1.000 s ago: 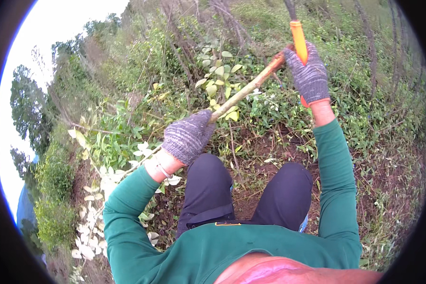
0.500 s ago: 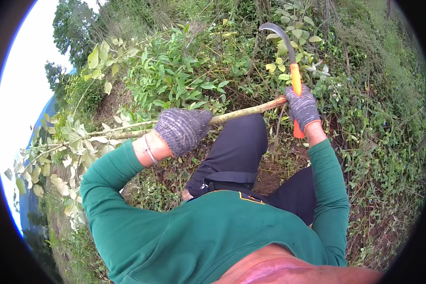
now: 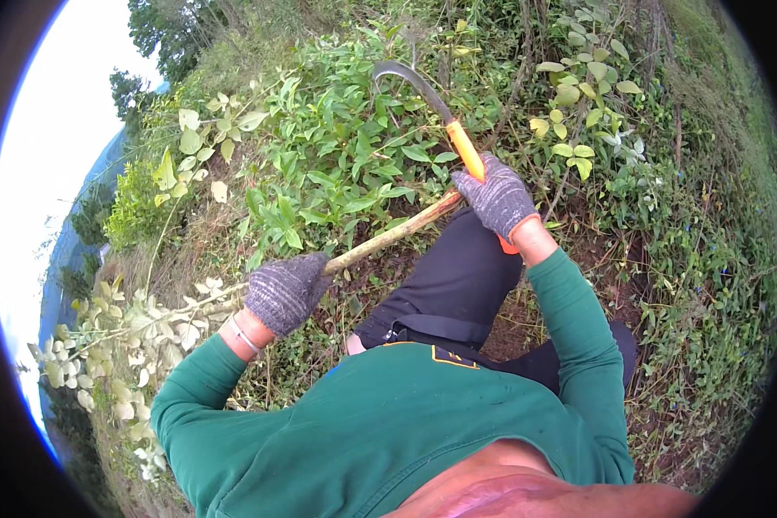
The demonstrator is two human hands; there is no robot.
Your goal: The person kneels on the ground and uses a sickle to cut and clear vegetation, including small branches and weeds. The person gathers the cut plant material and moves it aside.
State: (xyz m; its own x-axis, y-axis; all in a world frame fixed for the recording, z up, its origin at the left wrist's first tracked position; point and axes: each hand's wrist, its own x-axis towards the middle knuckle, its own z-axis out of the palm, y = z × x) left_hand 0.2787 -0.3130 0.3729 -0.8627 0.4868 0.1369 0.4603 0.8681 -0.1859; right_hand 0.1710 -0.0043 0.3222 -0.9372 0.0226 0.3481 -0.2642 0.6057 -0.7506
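Observation:
In a grey knitted glove, my left hand (image 3: 287, 292) is closed around a long pale branch (image 3: 388, 237). The branch slants up to the right across my raised knee, and its reddish cut end meets my other glove. My right hand (image 3: 497, 197), gloved the same way, grips the orange handle of a sickle (image 3: 464, 148). The curved dark blade points up and hooks to the left, over the green leaves. Whether the right fingers also touch the branch end is hidden. Beyond my left hand the branch runs on to pale, dry-looking leaves (image 3: 138, 337).
Leafy green shrubs (image 3: 345, 147) stand just ahead of my knee (image 3: 457, 268). A yellow-green plant (image 3: 583, 155) rises at the right, above dense creepers (image 3: 708, 276). Bare brown soil (image 3: 591, 259) shows beside my legs. Trees (image 3: 168, 39) and sky lie far left.
My right hand and the sickle have moved left and slightly down, the blade tilting further left. My left hand has moved left and down with the branch, which now slopes more steeply.

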